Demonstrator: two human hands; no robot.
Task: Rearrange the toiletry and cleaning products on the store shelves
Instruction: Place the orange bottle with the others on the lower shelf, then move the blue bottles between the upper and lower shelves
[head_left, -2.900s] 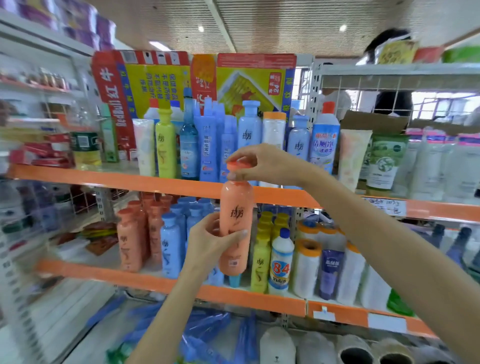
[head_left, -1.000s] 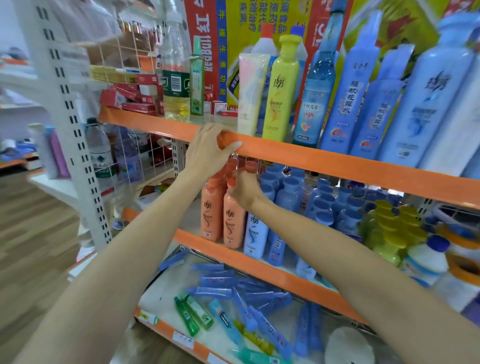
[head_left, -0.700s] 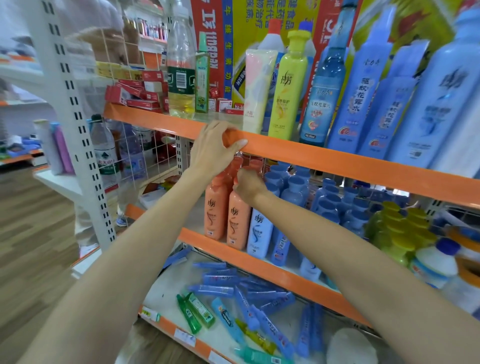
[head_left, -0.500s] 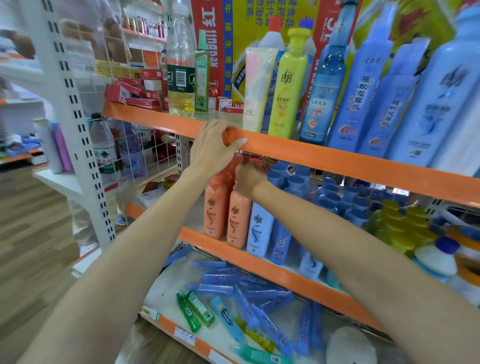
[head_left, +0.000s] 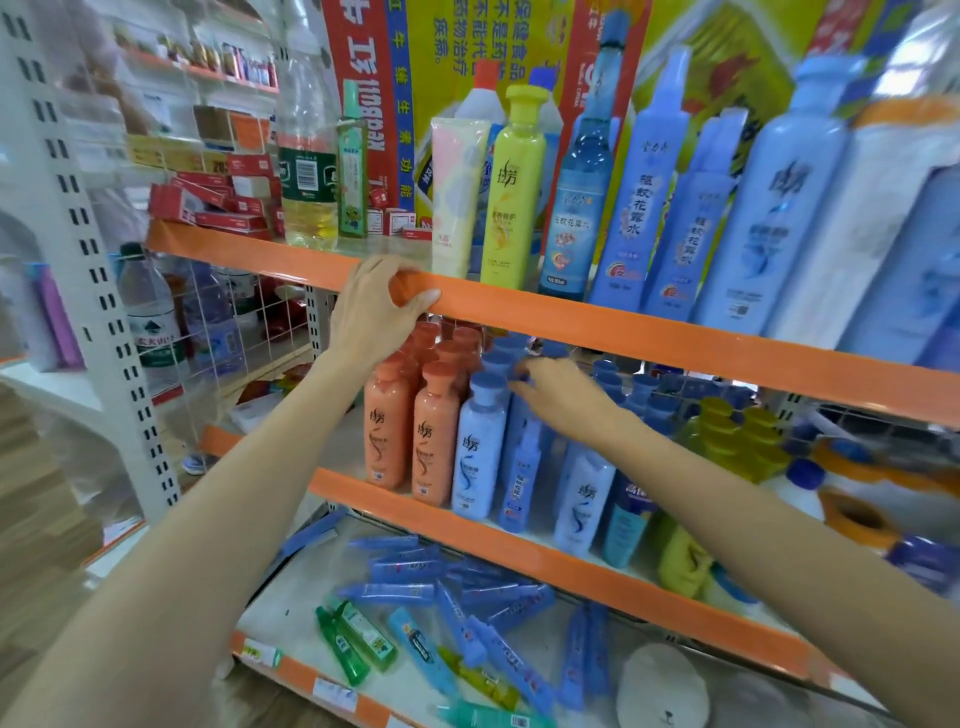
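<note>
Shelves are filling our view, and we are reaching into the middle one with both arms. Our left hand (head_left: 376, 306) is gripping the orange front edge of the upper shelf (head_left: 623, 325), fingers curled over it. Our right hand (head_left: 563, 397) is hovering with fingers relaxed and holding nothing, fingertips just beside the cap of a light blue bottle (head_left: 480, 447). Two orange bottles (head_left: 410, 431) are standing at the near edge, just left of that blue one.
</note>
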